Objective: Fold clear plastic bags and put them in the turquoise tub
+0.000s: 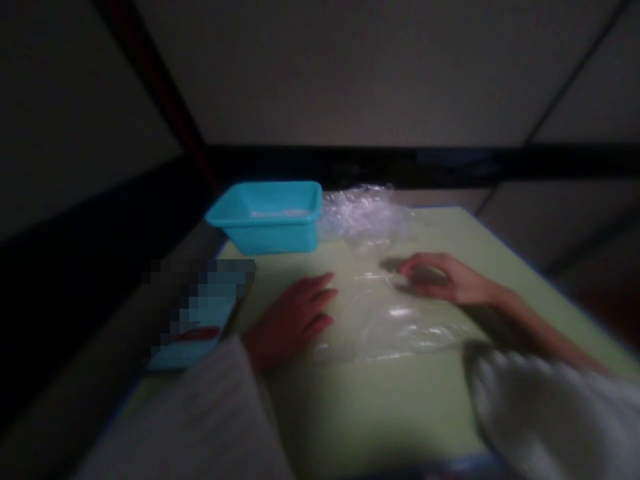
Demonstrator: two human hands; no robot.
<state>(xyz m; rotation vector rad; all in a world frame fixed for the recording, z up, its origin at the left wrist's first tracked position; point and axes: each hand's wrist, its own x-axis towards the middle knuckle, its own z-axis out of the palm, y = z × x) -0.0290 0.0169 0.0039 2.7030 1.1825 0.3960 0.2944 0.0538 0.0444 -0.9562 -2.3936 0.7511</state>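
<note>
A clear plastic bag (400, 312) lies flat in front of me, its surface shiny and creased. My left hand (295, 317) is at its left edge, palm down, fingers spread and holding nothing that I can see. Over the far right part of the bag is my right hand (445, 277); its fingers curl toward the thumb with a small gap between the tips. The picture is dim and blurred, so whether the right fingertips touch the film is unclear.
A turquoise plastic basin (280, 237) stands at the back left, with something pale inside. Beside it is a heap of crumpled clear plastic (365, 213). On the left lies a partly pixelated flat device (215, 300). All rest on a yellow-green table (380, 407) with blue edges.
</note>
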